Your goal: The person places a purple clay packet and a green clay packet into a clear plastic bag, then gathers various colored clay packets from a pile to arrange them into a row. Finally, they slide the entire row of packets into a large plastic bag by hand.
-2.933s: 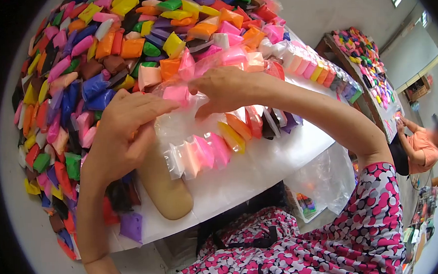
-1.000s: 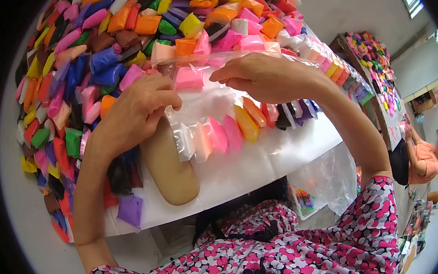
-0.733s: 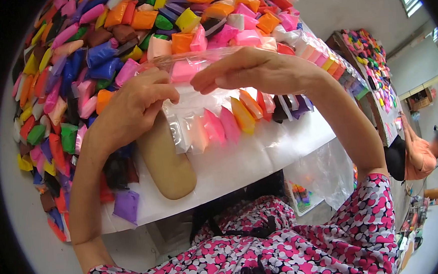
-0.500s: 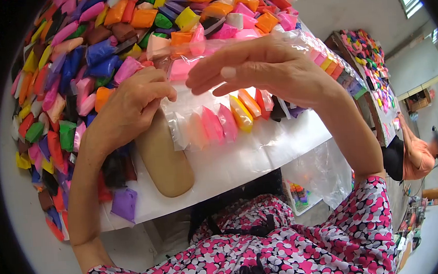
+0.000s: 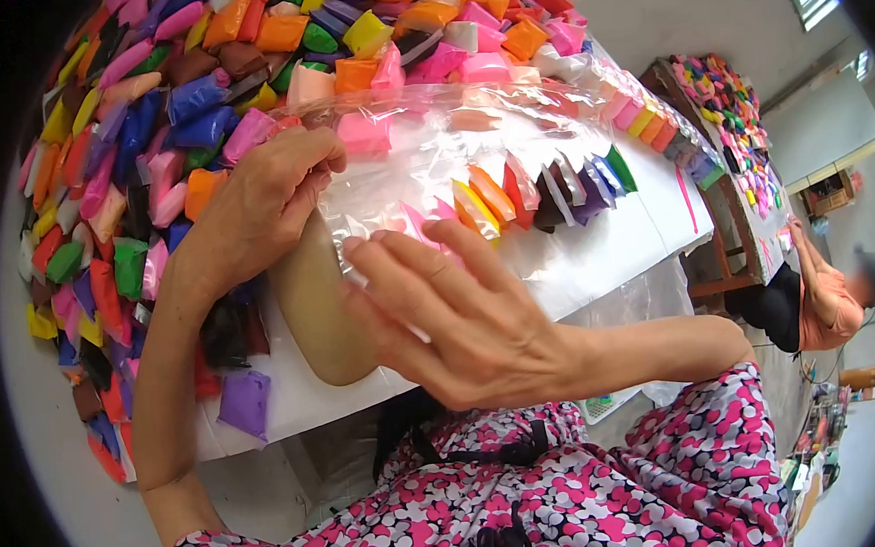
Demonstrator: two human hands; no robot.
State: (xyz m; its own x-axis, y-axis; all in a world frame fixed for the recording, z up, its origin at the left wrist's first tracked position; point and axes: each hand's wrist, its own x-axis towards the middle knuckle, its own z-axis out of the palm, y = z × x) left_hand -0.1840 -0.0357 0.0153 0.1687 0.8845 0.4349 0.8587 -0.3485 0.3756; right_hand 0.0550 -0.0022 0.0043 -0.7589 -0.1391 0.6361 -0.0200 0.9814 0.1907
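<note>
Bent fingers of my left hand (image 5: 277, 188) pinch the left edge of a clear plastic bag (image 5: 418, 124), above a tan oblong board (image 5: 315, 311). My right hand (image 5: 461, 322) has its fingers spread over the lower left part of the bag and the right side of the board; it grips nothing. A row of small coloured packets, with a yellow packet (image 5: 476, 211) and a green packet (image 5: 620, 169) among them, runs rightward from my right fingertips. Some pink packets are partly hidden by that hand.
A heap of coloured packets (image 5: 202, 107) covers the back and left of the white table (image 5: 597, 264). More bagged packets (image 5: 649, 120) lie at the right. Beyond, a person (image 5: 835, 299) is beside another table (image 5: 718, 186) with packets.
My right hand has moved down and toward me from above the row, and its fingers have spread. More of the clear bag and the row's right end now show. My left hand has barely moved.
</note>
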